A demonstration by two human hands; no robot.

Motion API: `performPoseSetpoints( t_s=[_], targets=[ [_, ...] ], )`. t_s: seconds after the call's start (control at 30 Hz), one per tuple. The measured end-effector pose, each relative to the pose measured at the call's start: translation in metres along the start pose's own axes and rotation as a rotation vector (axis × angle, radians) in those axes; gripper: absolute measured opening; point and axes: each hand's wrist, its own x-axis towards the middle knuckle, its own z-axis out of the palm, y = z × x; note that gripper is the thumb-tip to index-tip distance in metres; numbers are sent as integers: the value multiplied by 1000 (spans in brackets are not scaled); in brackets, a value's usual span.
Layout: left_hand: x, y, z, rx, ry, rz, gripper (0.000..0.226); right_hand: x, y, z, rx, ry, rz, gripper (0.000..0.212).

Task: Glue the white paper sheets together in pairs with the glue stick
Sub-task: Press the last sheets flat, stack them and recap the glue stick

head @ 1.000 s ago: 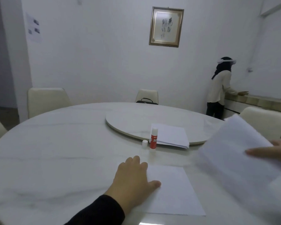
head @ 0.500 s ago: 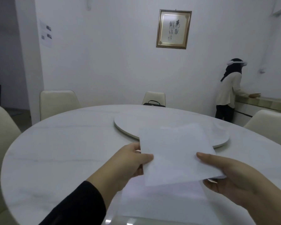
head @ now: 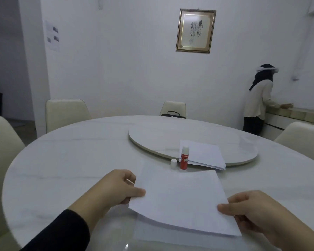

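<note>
I hold a white paper sheet (head: 181, 200) by both side edges, low over a second white sheet (head: 152, 232) that lies flat on the table below it. My left hand (head: 116, 187) pinches the held sheet's left edge, and my right hand (head: 252, 211) pinches its right edge. Behind the sheet a red glue stick (head: 184, 158) stands upright and uncapped, with its white cap (head: 173, 163) beside it on the left. A small stack of white sheets (head: 205, 154) rests on the turntable's near edge.
The round white marble table (head: 71, 169) carries a round turntable (head: 170, 138) in its middle. Cream chairs (head: 65, 113) stand around it, one with a black bag (head: 173, 113). A person (head: 259, 100) stands at a counter at the far right.
The held sheet came from my right, was taken by both hands, and has dropped from chest height down close over the sheet on the table. The glue stick shows again behind it.
</note>
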Motion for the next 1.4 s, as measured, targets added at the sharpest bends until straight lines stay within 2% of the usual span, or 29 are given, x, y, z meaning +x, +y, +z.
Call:
performPoseSetpoints(
  t_s=[0.1,0.23,0.3,0.4,0.57,1.4],
  targets=[
    [0,-2,2,38,8,15,19,-1,1,-4,-38,33,27,22],
    [0,-3,4,71,5,0,9,-4,3,-7,-106,23,50,19],
    [0,-3,5,129,21,-2,10,-5,4,-7,-145,24,37,17],
    [0,-1,8,192,32,6,12,-6,7,-7,-189,19,22,24],
    [-2,-1,9,253,45,3,17,-8,6,-9,-219,46,22,17],
    [-3,-7,18,334,32,7,21,-13,8,-6,-318,78,0,15]
  ],
)
